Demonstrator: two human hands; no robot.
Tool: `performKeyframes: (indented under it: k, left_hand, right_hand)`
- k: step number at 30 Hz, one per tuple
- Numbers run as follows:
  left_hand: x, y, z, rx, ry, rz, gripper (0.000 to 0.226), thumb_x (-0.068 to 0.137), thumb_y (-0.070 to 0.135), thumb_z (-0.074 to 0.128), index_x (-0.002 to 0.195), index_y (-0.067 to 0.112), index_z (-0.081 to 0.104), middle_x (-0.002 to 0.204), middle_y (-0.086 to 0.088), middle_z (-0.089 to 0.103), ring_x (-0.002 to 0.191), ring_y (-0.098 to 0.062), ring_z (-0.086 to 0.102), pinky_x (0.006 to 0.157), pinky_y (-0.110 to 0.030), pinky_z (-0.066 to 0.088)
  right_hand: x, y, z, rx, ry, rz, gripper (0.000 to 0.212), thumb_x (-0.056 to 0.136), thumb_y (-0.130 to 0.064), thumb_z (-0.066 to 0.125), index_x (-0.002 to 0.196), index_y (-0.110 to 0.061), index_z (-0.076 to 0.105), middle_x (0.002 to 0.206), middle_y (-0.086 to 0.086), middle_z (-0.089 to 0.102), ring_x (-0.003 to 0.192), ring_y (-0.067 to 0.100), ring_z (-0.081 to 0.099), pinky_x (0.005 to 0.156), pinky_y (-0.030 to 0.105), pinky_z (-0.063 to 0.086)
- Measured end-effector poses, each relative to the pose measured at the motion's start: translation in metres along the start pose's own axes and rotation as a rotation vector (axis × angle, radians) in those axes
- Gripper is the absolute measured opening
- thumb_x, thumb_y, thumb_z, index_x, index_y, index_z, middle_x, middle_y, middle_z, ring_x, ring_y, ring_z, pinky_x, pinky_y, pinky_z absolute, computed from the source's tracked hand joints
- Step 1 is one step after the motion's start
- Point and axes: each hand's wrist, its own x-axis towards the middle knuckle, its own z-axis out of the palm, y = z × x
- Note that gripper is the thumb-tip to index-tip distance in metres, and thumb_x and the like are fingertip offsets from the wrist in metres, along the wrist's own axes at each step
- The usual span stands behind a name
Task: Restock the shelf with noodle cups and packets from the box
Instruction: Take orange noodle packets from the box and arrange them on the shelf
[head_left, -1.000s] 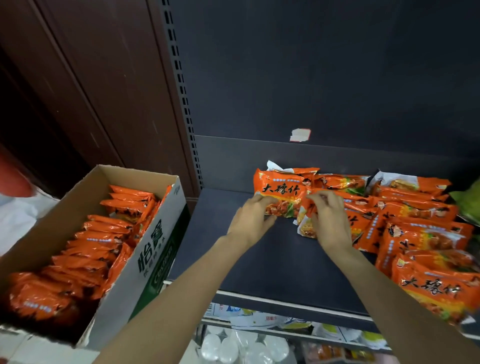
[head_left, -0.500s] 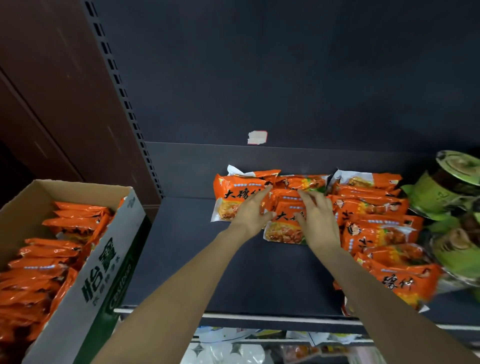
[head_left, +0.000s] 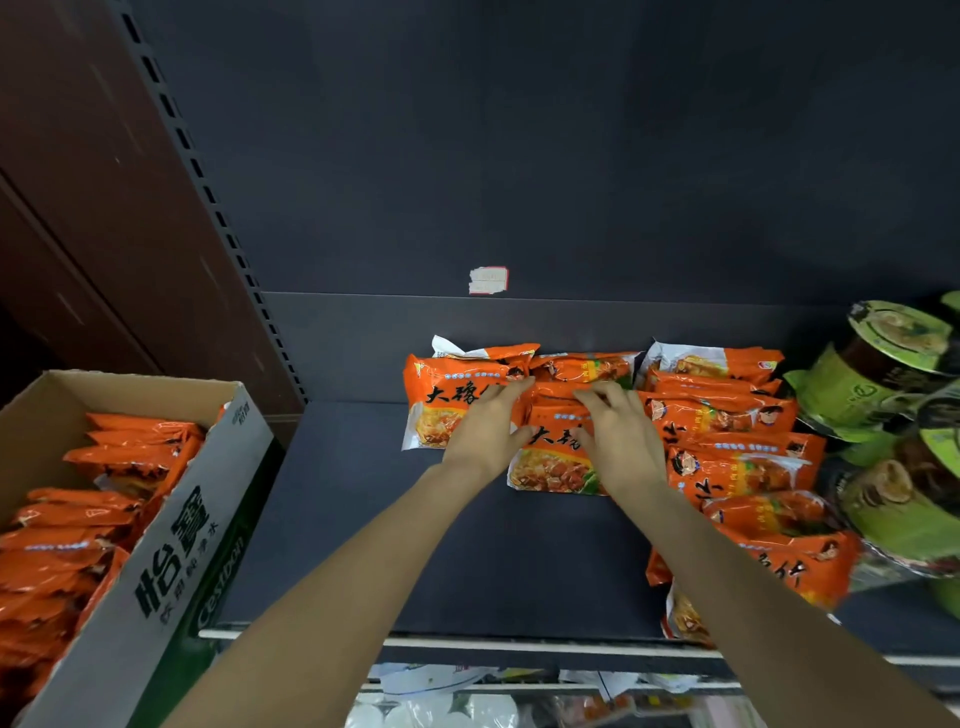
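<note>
Both grips flat, fingers nearly straight, holding nothing: left hand (head_left: 485, 428) and right hand (head_left: 621, 439) press on the front orange packet (head_left: 553, 465) at frame centre, which lies flat under and between them on the dark shelf (head_left: 415, 545). More packets (head_left: 727, 415) stacked just right; green noodle cups (head_left: 878, 374) at far right. Box (head_left: 171, 561) of packets at lower left, well apart.

Two hands (head_left: 485, 431); one box (head_left: 171, 551); three green cups (head_left: 878, 374).
</note>
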Motion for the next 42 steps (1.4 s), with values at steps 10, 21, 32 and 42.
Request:
performKeyframes:
  k: [10, 21, 32, 42]
  left_hand:
    - [0.007, 0.005, 0.005, 0.162, 0.009, -0.017, 0.058, 0.092, 0.016, 0.058, 0.144, 0.026, 0.033, 0.154, -0.001, 0.02, 0.132, -0.025, 0.041, 0.102, -0.04, 0.044]
    - [-0.032, 0.007, -0.039, 0.381, 0.207, 0.072, 0.044, 0.092, 0.024, 0.051, 0.135, 0.026, 0.044, 0.131, 0.003, 0.049, 0.121, -0.02, 0.047, 0.09, -0.034, 0.039]
    - [-0.115, -0.118, -0.163, 0.183, 0.405, -0.06, 0.024, 0.09, 0.019, 0.055, 0.114, 0.016, 0.06, 0.107, -0.004, 0.064, 0.1, -0.023, 0.058, 0.081, -0.04, 0.049]
    - [-0.123, -0.285, -0.244, 0.038, 0.209, -0.231, 0.033, 0.086, 0.008, 0.062, 0.118, 0.004, 0.059, 0.116, -0.015, 0.062, 0.107, -0.03, 0.059, 0.089, -0.025, 0.039]
  right_hand:
    - [0.011, 0.018, -0.002, -0.044, -0.023, -0.038, 0.049, 0.092, -0.029, 0.057, 0.139, -0.024, 0.043, 0.141, 0.001, 0.04, 0.132, 0.02, 0.032, 0.11, 0.037, 0.029]
    - [-0.006, -0.032, -0.016, 0.182, 0.057, -0.133, 0.046, 0.088, -0.021, 0.062, 0.132, -0.017, 0.051, 0.131, 0.003, 0.048, 0.123, 0.022, 0.042, 0.104, 0.036, 0.038]
    - [-0.019, -0.229, 0.02, 0.543, -0.12, -0.251, 0.039, 0.091, -0.024, 0.057, 0.129, -0.019, 0.053, 0.122, 0.001, 0.05, 0.114, 0.018, 0.05, 0.096, 0.03, 0.04]
    - [-0.005, -0.374, 0.093, 0.621, -0.465, 0.005, 0.082, 0.086, -0.045, 0.06, 0.15, -0.02, 0.015, 0.148, 0.01, 0.031, 0.132, 0.024, 0.04, 0.107, 0.041, 0.037]
